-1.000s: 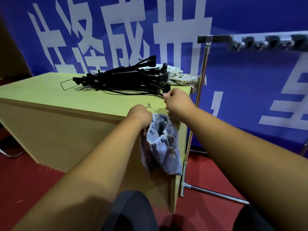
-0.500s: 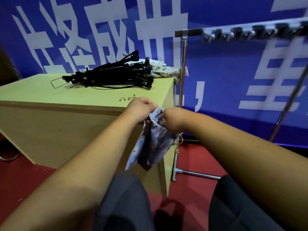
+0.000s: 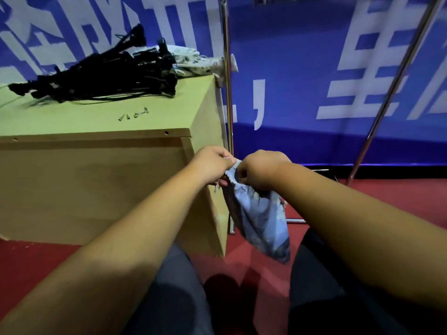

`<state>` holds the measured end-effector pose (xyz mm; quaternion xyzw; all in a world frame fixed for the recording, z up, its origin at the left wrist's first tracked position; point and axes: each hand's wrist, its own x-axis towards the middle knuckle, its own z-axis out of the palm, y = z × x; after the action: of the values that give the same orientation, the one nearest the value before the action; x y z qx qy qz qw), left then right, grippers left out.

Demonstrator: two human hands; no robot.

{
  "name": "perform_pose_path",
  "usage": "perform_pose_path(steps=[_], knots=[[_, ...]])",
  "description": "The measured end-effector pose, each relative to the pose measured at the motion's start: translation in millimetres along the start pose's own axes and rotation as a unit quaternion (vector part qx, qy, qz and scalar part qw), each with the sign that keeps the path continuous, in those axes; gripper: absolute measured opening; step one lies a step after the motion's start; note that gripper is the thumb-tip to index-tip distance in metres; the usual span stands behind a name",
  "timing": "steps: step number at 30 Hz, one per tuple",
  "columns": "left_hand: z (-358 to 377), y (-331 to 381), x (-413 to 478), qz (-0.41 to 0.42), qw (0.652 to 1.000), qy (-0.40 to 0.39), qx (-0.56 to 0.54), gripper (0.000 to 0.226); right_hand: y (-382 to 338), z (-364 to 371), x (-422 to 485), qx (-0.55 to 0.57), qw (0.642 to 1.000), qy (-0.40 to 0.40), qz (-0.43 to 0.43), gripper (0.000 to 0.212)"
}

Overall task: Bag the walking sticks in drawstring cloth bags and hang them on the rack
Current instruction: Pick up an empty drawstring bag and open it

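Note:
A blue-grey drawstring cloth bag hangs below my hands, beside the table's right end. My left hand pinches its gathered mouth and cord on the left. My right hand grips the mouth on the right. What is inside the bag is hidden. A pile of black folded walking sticks lies on the far part of the wooden table. More pale patterned cloth bags lie behind the pile at the table's back corner. The metal rack's upright pole stands right of the table.
A few small screws lie on the tabletop near its front edge. A slanted rack pole stands to the right before a blue banner. Red floor lies below; my knees are at the bottom.
Both hands came together on the bag's mouth and dropped below the tabletop, right of the table. The mouth is now gathered tight. The view tilted down, so the rack's top bar left the frame.

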<state>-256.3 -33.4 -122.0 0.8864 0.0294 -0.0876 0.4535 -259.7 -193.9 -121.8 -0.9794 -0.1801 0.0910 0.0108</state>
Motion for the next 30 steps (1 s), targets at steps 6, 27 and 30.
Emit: perform_pose_path(steps=[6, 27, 30], knots=[[41.6, -48.0, 42.6, -0.055, 0.998, -0.027, 0.001, 0.023, 29.3, 60.5, 29.1, 0.050, 0.998, -0.017, 0.040, 0.010], [104.4, -135.7, 114.5, -0.077, 0.925, -0.139, 0.346, 0.018, 37.8, 146.5, 114.3, 0.059, 0.974, -0.215, 0.035, 0.054], [92.6, -131.3, 101.9, -0.075, 0.950, -0.136, 0.271, 0.024, 31.6, 138.6, 114.5, 0.110, 0.976, -0.164, 0.090, 0.032]])
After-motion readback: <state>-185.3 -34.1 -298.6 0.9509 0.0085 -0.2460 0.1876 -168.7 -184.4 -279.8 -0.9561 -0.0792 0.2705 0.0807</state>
